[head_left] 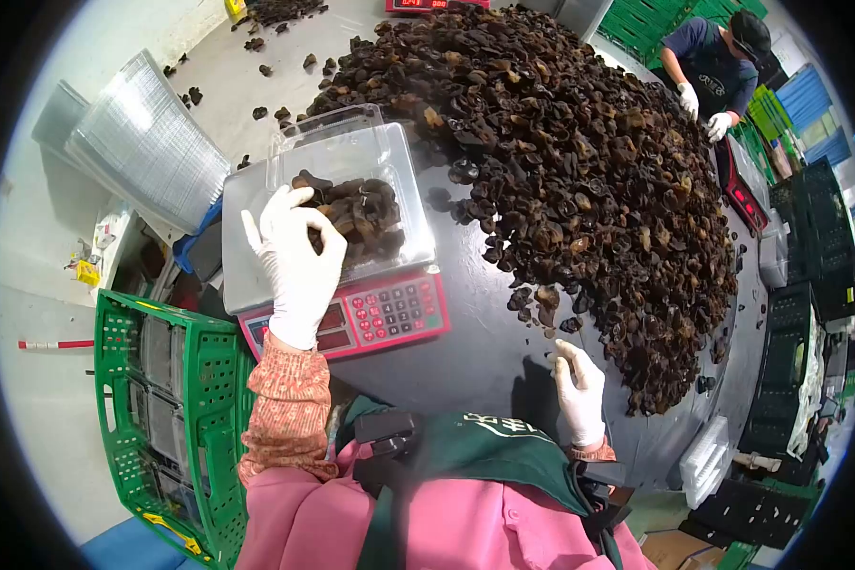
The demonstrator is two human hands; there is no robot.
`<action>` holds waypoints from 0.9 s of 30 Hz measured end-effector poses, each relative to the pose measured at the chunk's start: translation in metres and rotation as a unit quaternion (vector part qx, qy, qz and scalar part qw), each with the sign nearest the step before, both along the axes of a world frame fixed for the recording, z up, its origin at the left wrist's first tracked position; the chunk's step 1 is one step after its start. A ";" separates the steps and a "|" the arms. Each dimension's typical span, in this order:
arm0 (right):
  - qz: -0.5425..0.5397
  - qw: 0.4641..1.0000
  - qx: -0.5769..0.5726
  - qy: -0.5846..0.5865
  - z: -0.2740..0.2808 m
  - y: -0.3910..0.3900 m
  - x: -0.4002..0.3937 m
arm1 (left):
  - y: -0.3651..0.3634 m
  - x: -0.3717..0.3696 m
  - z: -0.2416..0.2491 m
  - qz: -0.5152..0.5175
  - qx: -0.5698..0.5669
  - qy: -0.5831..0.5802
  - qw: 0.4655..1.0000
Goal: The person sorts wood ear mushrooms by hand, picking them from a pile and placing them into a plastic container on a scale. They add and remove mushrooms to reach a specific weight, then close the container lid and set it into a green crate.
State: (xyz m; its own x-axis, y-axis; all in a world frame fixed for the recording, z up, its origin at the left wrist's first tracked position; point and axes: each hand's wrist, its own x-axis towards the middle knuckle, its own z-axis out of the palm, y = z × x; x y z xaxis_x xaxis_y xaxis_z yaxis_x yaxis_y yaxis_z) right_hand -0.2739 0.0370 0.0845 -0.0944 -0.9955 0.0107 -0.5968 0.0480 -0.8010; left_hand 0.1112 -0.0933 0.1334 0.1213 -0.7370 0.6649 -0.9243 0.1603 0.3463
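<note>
My left hand [299, 252], in a white glove, is over a clear plastic box [404, 252] on the scale. Its fingers are spread and bent, the fingertips at the dark wood ear mushrooms [361, 214] inside. The box's clear lid [328, 128] is tipped back on the far side. Under the box is a red scale [394, 313] with a metal pan and a keypad. My right hand [579, 389], gloved too, hovers above the table near the pile's front edge. Its fingers are loosely curled, with thumb and fingertips a little apart.
A large pile of wood ear mushrooms [560, 142] covers much of the grey table [475, 342]. Stacked clear boxes [147, 142] stand left, above a green crate [214, 418]. A co-worker [717, 71] in white gloves stands at the far right by another red scale [746, 195].
</note>
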 end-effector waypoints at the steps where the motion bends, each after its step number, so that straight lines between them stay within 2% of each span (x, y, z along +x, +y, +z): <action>1: -0.001 1.000 0.004 -0.003 0.002 0.001 0.001 | 0.001 0.000 0.002 0.004 -0.002 0.021 1.000; 5: -0.006 1.000 0.010 -0.020 0.012 0.004 0.004 | 0.018 -0.008 0.035 -0.047 -0.047 0.099 0.993; 6: -0.007 1.000 0.012 -0.024 0.013 0.006 0.004 | 0.024 -0.021 0.052 -0.112 -0.052 0.164 0.979; 8: 0.007 1.000 -0.013 0.002 0.006 0.007 0.000 | 0.029 -0.046 0.061 -0.190 -0.078 0.073 0.976; 9: 0.017 0.999 -0.026 0.014 0.003 0.005 0.000 | 0.033 -0.062 0.062 -0.230 -0.035 0.086 0.969; 11: -0.032 0.973 0.084 -0.212 0.009 0.007 0.010 | 0.037 -0.091 0.028 -0.273 0.004 0.144 0.951; 13: -0.046 0.897 0.127 -0.421 0.022 0.008 0.030 | 0.054 -0.122 0.006 -0.340 0.146 0.311 0.875; 15: -0.016 0.823 0.206 -0.530 0.011 0.011 0.054 | 0.068 -0.148 -0.019 -0.407 0.231 0.371 0.802; 17: -0.097 0.768 0.244 -0.585 -0.032 0.014 0.068 | 0.086 -0.162 -0.044 -0.429 0.397 0.436 0.684; 19: -0.028 0.842 0.184 -0.507 -0.048 0.021 0.054 | 0.103 -0.171 -0.068 -0.456 0.299 0.318 0.776; 20: -0.001 0.873 0.149 -0.465 -0.055 0.024 0.046 | 0.112 -0.167 -0.068 -0.436 0.410 0.320 0.734; 21: -0.063 0.798 0.177 -0.573 -0.043 0.026 0.048 | 0.115 -0.162 -0.065 -0.439 0.385 0.316 0.748; 24: -0.047 0.831 0.194 -0.520 -0.043 0.032 0.038 | 0.125 -0.155 -0.065 -0.473 0.323 0.307 0.761; 27: -0.046 0.849 0.211 -0.483 -0.021 0.035 0.043 | 0.143 -0.143 -0.066 -0.560 0.402 0.205 0.695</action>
State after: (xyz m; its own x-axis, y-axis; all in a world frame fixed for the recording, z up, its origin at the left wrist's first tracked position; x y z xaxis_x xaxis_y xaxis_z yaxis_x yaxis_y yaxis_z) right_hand -0.2311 0.0717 0.0639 0.0654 -0.8797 -0.4711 0.3501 0.4623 -0.8147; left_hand -0.0316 0.0493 0.0679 -0.7703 -0.6347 0.0622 -0.1734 0.3023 0.9373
